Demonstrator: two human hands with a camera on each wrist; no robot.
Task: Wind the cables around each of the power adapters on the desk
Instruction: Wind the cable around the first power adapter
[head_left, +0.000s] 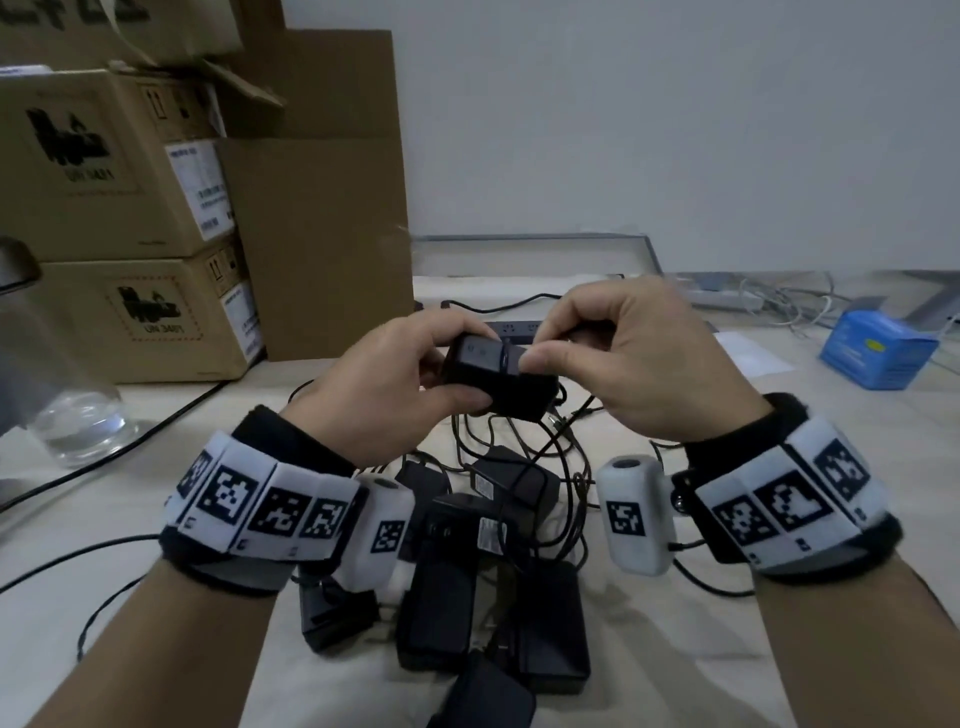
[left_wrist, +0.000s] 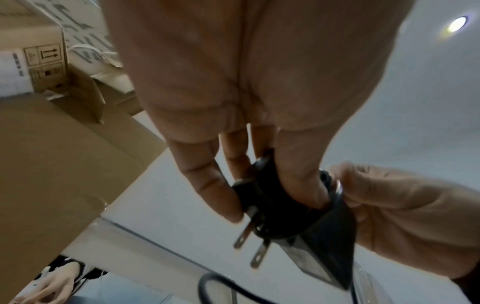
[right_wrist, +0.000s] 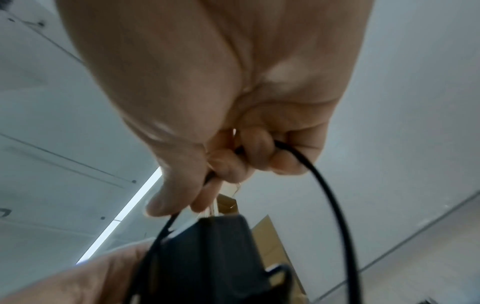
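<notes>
Item 1, nearest, below both wrists: a heap of black power adapters (head_left: 441, 587) on the desk (head_left: 675, 649), lying against and partly over one another. Their loose cables (head_left: 558, 467) tangle between the heap and the raised hands.

Item 2, held adapter (head_left: 498, 379): black block, lifted clear of the desk, between the two hands and above the tangle. In the left wrist view its two metal prongs (left_wrist: 249, 242) stick out just past the left fingertips.

Item 3, left hand (head_left: 387, 384): fingers curled round the held adapter, thumb on its near side, fingers on the far side, pressing the body from both sides.

Item 4, right hand (head_left: 631, 358): thumb and forefinger pinch a thin black cable (right_wrist: 335, 197) right at the adapter's top edge; the other fingers are curled into the palm with the cable running through them. From the fingers the cable loops down in an arc. Whether any turns already lie round the block cannot be told for certain.

Item 5, just beyond the fingertips: a dark power strip (head_left: 511, 328) flat on the desk.

Item 6, left of the left hand: a clear glass vessel (head_left: 78, 426); farther back, stacked cardboard boxes (head_left: 119, 208).

Item 7, right of the right hand, well apart: a blue box (head_left: 878, 348), with pale wires behind it.
</notes>
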